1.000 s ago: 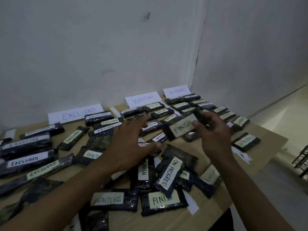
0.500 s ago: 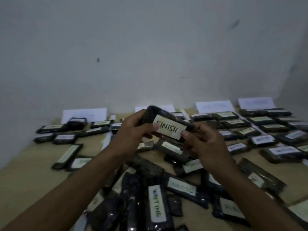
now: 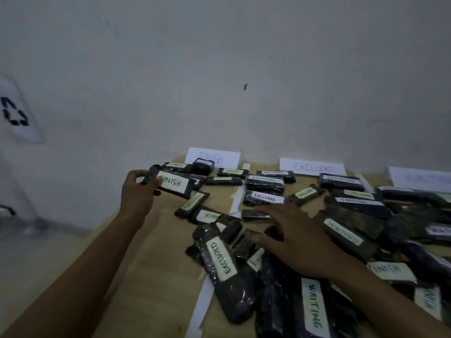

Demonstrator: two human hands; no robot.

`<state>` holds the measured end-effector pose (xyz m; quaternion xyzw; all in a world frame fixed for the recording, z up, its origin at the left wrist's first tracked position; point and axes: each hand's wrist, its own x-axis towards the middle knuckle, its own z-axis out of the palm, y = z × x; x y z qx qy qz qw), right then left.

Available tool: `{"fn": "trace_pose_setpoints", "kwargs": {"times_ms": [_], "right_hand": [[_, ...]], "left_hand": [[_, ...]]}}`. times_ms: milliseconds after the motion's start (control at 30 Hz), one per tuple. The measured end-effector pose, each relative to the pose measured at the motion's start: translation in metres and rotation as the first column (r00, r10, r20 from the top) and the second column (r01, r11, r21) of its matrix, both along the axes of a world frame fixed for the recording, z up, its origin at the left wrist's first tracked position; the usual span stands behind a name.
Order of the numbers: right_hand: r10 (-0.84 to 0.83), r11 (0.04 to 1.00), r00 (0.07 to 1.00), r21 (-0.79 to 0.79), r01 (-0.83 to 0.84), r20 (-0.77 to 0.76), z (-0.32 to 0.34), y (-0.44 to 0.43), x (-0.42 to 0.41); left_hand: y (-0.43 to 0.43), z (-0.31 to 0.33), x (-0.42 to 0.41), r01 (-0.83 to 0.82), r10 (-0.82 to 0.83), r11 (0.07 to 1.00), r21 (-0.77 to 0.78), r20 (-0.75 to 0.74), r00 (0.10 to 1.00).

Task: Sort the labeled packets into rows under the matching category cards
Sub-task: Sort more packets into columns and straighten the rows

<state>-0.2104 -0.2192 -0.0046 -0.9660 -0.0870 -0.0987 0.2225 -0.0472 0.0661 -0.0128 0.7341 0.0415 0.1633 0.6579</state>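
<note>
- A FINISH packet is held by its left end in the left hand, thumb and fingers pinched round it, label up and readable; it is carried just above the table, at the left edge of the FINISH row.
- FINISH card stands against the wall at the far edge; a few packets are already laid below it, incl. one leaning on the card itself.
- Right hand is spread flat, fingers apart, low over the unsorted pile; nothing is gripped by it as far as can be seen, and whether the palm rests on the packets can't be told.
- Judged step: held packet to be set down under the FINISH card.
- To do it well: label should be kept face up and turned the same way as the neighbours, so the row can be read at a glance.
- A bare spot of table is best chosen, in front of the packets already down, not on top of them; overlap would hide labels.
- The white paper strip between FINISH and EXCLUDED card columns shouldn't be crossed.
- Wrapping looks slick, so the packet is better lowered than dropped, else it may slide.
- Pile packet marked EXCLUDED lies nearest, prob. an easy next pick.
</note>
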Motion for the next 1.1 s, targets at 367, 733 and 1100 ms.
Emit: {"fn": "trace_pose_setpoints", "kwargs": {"times_ms": [367,733,1100], "right_hand": [[0.045,0.982,0.994,-0.180,-0.062,-0.098,-0.024,0.004,0.011],[0.043,0.983,0.991,-0.173,-0.064,-0.124,-0.026,0.005,0.010],[0.048,0.984,0.994,-0.166,-0.064,-0.100,-0.029,0.002,0.011]], "left_hand": [[0.030,-0.042,0.050,-0.281,0.390,0.807,0.519,-0.113,0.914],[0.023,-0.047,0.046,-0.135,0.286,0.643,0.753,-0.072,0.956],[0.006,-0.042,0.025,-0.177,0.055,0.651,0.738,0.186,0.981]]}}
